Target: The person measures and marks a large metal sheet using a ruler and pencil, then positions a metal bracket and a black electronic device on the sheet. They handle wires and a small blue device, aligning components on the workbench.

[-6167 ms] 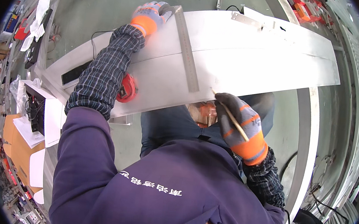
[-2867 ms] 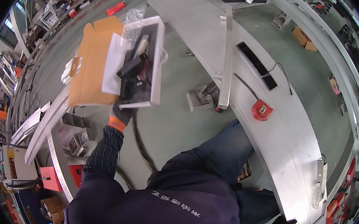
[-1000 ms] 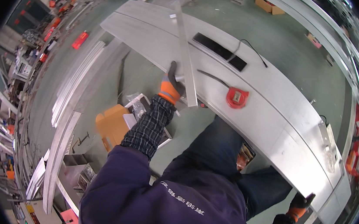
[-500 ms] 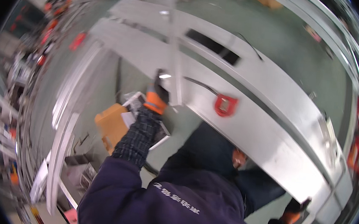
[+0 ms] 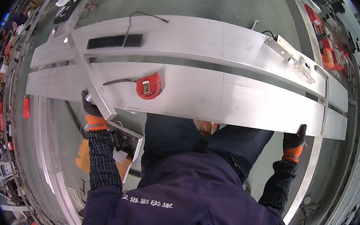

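Observation:
Two long silver metal panels lie side by side across in front of me, a near panel (image 5: 182, 91) and a far panel (image 5: 183, 38). My left hand (image 5: 91, 110), in a black and orange glove, is closed on the near panel's front edge, beside the end of a slanting metal bar (image 5: 89, 74) that crosses both panels. My right hand (image 5: 293, 144), gloved alike, grips the same edge toward the right end, thumb on top; its other fingers are hidden. Between them on the near panel rests a red tape measure (image 5: 149, 86) with a black strap.
On the far panel are a black rectangular piece (image 5: 115, 41), a thin cable (image 5: 148, 16) and a metal fitting (image 5: 293, 60). A narrow crossbar (image 5: 326, 101) spans the right end. Below my left hand stand an open box (image 5: 136, 136) and cardboard (image 5: 84, 157). Red bins (image 5: 331, 53) are at right.
My view has swung round, so the panels now run nearly level across it instead of sloping. Both hands are still at the near panel's front edge, the left one beside the slanting bar.

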`<state>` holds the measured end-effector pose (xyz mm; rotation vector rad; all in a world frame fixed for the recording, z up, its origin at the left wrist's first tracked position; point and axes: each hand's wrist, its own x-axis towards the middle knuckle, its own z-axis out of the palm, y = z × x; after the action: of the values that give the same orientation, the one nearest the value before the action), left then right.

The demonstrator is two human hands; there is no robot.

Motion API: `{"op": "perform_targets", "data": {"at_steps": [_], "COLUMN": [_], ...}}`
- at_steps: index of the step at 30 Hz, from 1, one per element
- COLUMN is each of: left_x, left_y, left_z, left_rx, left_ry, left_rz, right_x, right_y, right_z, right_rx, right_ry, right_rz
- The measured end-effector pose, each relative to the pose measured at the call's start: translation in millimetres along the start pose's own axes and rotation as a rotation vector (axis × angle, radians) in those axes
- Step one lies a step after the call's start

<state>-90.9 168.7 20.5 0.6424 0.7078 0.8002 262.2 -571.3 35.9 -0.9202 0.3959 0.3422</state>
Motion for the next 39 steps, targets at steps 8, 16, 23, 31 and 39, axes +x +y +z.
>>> {"op": "perform_targets", "data": {"at_steps": [8, 16, 23, 31, 39], "left_x": [-14, -19, -14, -22, -95], "left_y": [9, 4, 11, 39, 95], "left_z": [-3, -33, -45, -71, 29], "left_rx": [0.117, 0.512, 0.145, 0.309, 1.026], "left_ry": [0.062, 0.052, 0.041, 0.289, 0.233], "left_rz": [0.034, 0.336, 0.105, 0.164, 0.951], "right_x": [-25, -21, -30, -65, -105], "right_y": [16, 18, 19, 2, -70], "right_z": [30, 25, 33, -1, 53], "right_rx": [-0.093, -0.082, -0.118, -0.295, -0.745], "right_ry": [0.139, 0.157, 0.187, 0.508, 0.504], "right_rz": [-0.082, -0.101, -0.101, -0.105, -0.656]}}
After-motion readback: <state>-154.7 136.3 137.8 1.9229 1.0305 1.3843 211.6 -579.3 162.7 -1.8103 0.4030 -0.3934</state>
